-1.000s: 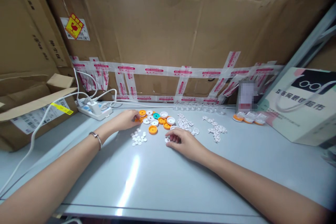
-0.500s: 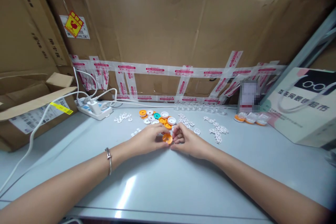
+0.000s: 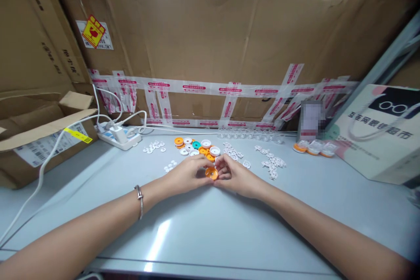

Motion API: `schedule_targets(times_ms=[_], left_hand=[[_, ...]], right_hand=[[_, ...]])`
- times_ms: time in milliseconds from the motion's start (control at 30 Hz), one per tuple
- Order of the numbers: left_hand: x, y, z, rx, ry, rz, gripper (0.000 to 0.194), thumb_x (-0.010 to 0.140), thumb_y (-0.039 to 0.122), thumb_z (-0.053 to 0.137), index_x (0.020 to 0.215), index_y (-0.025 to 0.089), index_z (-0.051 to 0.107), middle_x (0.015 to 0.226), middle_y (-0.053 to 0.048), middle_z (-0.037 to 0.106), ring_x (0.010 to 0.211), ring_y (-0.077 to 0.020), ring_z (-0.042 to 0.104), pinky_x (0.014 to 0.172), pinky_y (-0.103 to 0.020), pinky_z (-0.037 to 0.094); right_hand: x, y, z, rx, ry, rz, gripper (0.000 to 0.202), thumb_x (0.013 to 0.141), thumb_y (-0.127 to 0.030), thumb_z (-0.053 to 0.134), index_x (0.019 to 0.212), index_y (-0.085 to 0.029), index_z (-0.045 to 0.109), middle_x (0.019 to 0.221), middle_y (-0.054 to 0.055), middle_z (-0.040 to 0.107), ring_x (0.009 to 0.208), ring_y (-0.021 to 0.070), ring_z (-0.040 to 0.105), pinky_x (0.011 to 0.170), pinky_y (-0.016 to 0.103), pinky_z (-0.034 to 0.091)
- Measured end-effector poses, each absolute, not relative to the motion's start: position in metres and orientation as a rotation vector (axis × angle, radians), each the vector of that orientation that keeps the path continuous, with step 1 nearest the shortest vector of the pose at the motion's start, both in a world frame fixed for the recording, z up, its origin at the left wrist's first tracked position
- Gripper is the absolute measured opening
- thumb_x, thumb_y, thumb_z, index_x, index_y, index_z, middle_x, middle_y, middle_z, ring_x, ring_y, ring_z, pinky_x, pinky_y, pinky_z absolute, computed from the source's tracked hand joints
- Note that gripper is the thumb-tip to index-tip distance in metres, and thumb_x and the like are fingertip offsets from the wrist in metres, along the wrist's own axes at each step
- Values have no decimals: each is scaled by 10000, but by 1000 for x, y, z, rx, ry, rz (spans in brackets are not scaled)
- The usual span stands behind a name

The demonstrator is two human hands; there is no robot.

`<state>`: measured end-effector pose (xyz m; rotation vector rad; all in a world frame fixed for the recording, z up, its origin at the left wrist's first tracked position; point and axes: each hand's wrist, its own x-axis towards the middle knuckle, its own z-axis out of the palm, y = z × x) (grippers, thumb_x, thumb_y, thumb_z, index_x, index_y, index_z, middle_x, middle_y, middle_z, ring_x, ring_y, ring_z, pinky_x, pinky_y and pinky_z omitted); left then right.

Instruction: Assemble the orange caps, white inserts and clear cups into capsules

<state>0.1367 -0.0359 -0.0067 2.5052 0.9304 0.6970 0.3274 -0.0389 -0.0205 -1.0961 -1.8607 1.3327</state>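
Note:
An orange round cup-like part (image 3: pixel 211 173) is held between my two hands, its hollow side facing me. My left hand (image 3: pixel 188 173) pinches it from the left with thumb and fingers. From the right, the curled fingers of my right hand (image 3: pixel 234 176) touch its edge. Just behind the hands lie several round parts in orange, white and teal (image 3: pixel 196 145). Small white pieces (image 3: pixel 154 147) are scattered to the left, with more small white pieces (image 3: pixel 170 166) beside my left hand. Flat white patterned pieces (image 3: pixel 271 162) lie to the right.
Clear round pieces (image 3: pixel 249 134) line the back of the table (image 3: pixel 256 236) along a large cardboard box (image 3: pixel 197 30). A power strip (image 3: pixel 120 137) and open carton (image 3: pixel 42 140) are at the left. Orange-and-clear parts (image 3: pixel 314 148) and a paper bag (image 3: pixel 377 140) stand right.
The orange part has shifted slightly right with my left hand, closing the gap to my right hand, whose fingers now touch it.

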Motion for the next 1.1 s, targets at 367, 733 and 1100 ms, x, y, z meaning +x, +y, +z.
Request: schedule_targets(times_ms=[367,733,1100], left_hand=[[137,-34,-12,2528,894,666,205,801,291,605,982,198,620,977,-61,630,902,-198,561,777,-297,438],[133,-34,-10,2561,937,614,201,799,278,598,965,171,635,919,-48,655,855,-179,578,740,-254,424],[134,-35,-12,2474,1015,633,222,755,263,657,958,177,631,893,-26,684,793,-162,609,697,-237,433]], right_hand=[[324,-43,-13,-1108,-1836,1369,379,645,-155,687,846,-224,374,863,-23,486,799,104,553,808,335,517],[324,-45,-18,-1038,-2038,1121,267,705,-133,605,907,-210,449,963,14,536,910,138,589,864,333,495],[326,-38,-21,-1227,-2181,838,194,721,-235,618,896,-151,620,846,51,607,735,156,599,700,300,497]])
